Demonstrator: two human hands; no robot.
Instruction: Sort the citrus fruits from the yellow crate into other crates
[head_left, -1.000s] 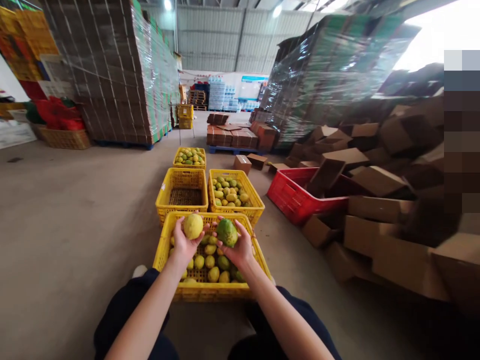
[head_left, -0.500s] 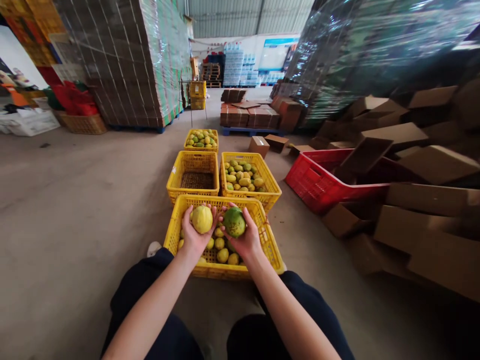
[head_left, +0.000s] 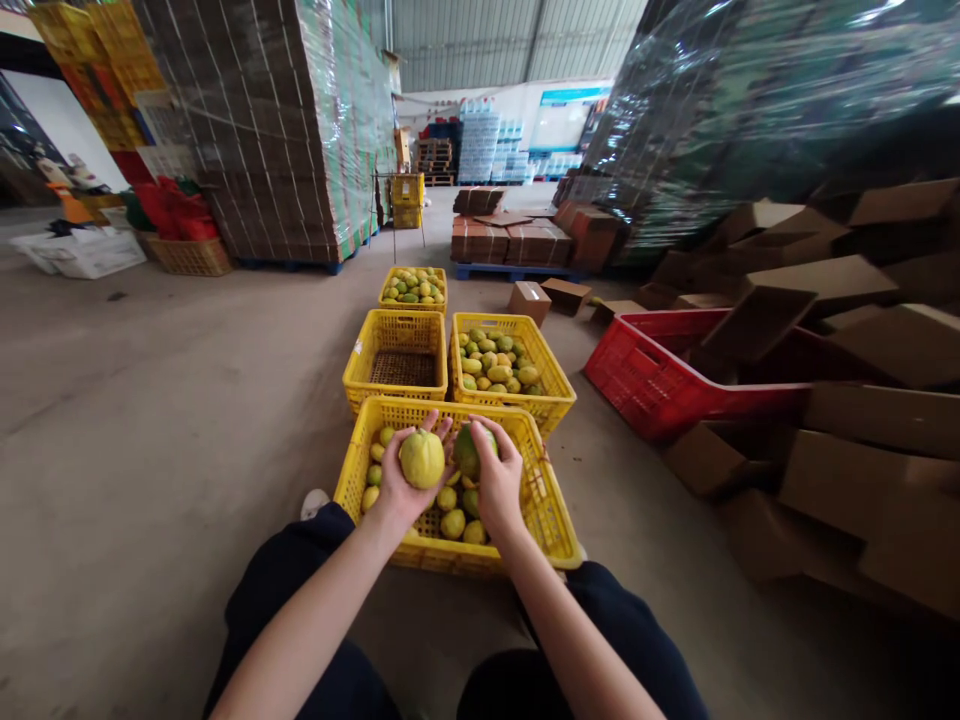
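Note:
On the palm of my left hand (head_left: 405, 485) rests a yellow fruit (head_left: 422, 459), with the fingers stretched out behind it. My right hand (head_left: 499, 475) is wrapped over a green fruit (head_left: 469, 450), its back turned up so that part of the fruit is hidden. Both hands are close together above the near yellow crate (head_left: 551, 500). Inside that crate lie several yellow-green fruits (head_left: 453, 523), partly covered by my hands and forearms.
Behind the near crate stand a crate without fruit (head_left: 358, 365) and a crate of mixed fruit (head_left: 559, 385). A smaller full crate (head_left: 384, 300) is farther back. At right are a red crate (head_left: 637, 385) and cardboard boxes (head_left: 862, 470).
My right hand has turned over, from holding the green fruit on upturned fingers to gripping it from above and the side. The view has shifted slightly, moving the crates right and down.

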